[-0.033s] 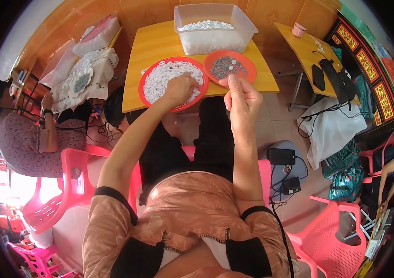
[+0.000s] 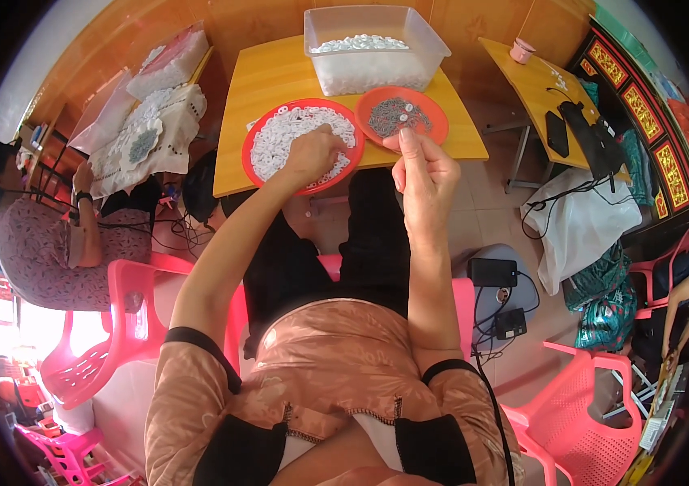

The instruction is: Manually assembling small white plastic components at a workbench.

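Note:
My left hand is over a red plate heaped with small white plastic pieces. Its fingers are curled at the right side of the heap, and the fingertips are mostly hidden. My right hand is raised at the near edge of an orange-red dish. Thumb and forefinger press together in a pinch there; anything between them is too small to make out. Small grey metal-looking pieces lie spread in that dish, with a couple of white pieces among them.
Both dishes stand on a yellow table, before a translucent bin of white pieces. At left a person sits beside a cloth-covered table. A pink chair stands at lower right; cables and black devices lie right of me.

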The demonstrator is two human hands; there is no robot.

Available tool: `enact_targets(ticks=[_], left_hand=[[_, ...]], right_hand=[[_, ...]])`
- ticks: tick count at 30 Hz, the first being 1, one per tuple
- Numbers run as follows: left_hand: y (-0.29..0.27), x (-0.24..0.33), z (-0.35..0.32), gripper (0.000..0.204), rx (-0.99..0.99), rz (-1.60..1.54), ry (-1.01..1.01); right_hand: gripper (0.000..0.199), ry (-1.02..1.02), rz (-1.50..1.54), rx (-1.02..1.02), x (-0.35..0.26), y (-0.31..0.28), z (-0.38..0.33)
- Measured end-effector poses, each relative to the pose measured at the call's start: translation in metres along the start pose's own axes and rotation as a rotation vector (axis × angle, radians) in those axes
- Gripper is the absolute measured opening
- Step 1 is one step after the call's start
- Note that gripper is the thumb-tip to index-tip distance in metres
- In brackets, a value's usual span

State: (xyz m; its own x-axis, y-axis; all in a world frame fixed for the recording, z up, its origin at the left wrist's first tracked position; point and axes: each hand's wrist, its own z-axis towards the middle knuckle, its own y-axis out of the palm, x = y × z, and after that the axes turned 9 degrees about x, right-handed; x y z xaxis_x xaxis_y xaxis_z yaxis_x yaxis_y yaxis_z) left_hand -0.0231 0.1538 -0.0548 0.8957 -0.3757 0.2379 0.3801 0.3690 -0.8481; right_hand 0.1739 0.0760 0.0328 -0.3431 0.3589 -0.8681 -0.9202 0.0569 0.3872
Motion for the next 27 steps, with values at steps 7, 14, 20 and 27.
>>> enact_targets(ticks=[7,14,20,27], left_hand=[[-0.003,0.011,0.01,0.011,-0.009,-0.017,-0.177],[0.011,0.023,0.023,0.013,-0.082,0.031,-0.314],[0.017,0.023,0.035,0.018,-0.12,0.15,-0.21],[0.021,0.015,0.042,0.019,-0.249,0.239,-0.095]], right_hand=[[0.027,0.014,0.012,-0.022,0.004,0.003,-0.003],[0.028,0.029,-0.003,-0.026,-0.001,0.002,-0.003],[0.027,0.016,0.009,-0.04,0.002,-0.002,-0.001],[0.026,0.023,0.016,-0.047,0.003,-0.003,-0.001]])
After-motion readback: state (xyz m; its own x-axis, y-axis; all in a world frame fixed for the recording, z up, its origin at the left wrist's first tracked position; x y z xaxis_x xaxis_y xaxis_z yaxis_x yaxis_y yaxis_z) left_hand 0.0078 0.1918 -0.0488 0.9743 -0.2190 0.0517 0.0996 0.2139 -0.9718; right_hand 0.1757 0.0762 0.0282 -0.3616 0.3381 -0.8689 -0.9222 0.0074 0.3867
